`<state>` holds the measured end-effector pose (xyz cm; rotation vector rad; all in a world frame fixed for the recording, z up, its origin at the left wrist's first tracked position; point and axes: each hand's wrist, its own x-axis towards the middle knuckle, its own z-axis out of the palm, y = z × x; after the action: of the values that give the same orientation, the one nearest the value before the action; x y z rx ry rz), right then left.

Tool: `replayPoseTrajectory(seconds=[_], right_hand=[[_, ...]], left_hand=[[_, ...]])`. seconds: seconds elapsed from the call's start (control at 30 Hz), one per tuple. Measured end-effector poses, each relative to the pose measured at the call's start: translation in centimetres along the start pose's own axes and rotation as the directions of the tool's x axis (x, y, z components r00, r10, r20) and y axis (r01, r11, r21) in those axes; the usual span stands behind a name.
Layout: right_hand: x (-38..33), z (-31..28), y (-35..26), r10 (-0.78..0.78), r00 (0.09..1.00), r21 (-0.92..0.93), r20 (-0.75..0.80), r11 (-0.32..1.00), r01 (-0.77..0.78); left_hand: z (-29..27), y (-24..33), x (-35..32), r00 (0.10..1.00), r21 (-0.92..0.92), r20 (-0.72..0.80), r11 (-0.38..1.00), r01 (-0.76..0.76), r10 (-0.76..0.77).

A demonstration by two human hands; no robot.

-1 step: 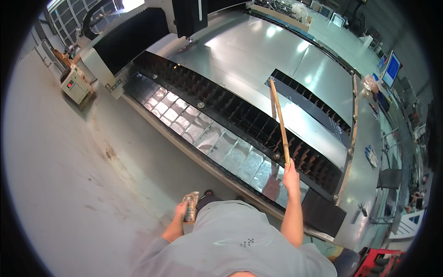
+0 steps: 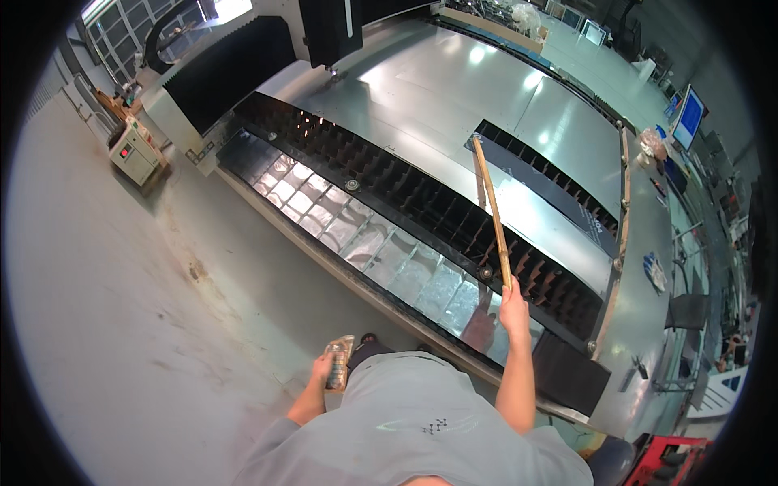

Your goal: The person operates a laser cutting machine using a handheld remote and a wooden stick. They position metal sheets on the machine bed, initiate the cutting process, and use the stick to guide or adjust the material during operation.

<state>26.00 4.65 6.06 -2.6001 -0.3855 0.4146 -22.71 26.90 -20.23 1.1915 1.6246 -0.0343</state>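
Observation:
My right hand grips the near end of a long wooden stick. The stick reaches out over the dark slatted bed of a large cutting machine, and its far tip lies by a rectangular cut-out in the shiny metal sheet. My left hand hangs by my hip, closed around a small crumpled packet-like object; I cannot tell what kind of thing it is. My grey shirt fills the bottom of the view.
A black gantry head stands over the far end of the sheet. A small white control box sits on the concrete floor at the left. At the right are a lit monitor, gloves on the machine's side rail, and a red crate.

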Motion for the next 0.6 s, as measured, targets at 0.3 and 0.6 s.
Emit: replayPoseTrajectory(seconds=[0.3,0.6], right_hand=[[2.3,-2.1,2.3,-0.068,0.997,0.072,0.03,0.995,0.065],[2.7,-3.1,3.0,0.04,0.947,0.292,0.32,0.946,-0.138]], left_hand=[[4.5,3.4,-5.6,0.996,-0.118,0.086,0.993,0.028,-0.018],[7.0,1.5,-10.2,0.97,-0.117,0.095,0.966,0.232,-0.222]])
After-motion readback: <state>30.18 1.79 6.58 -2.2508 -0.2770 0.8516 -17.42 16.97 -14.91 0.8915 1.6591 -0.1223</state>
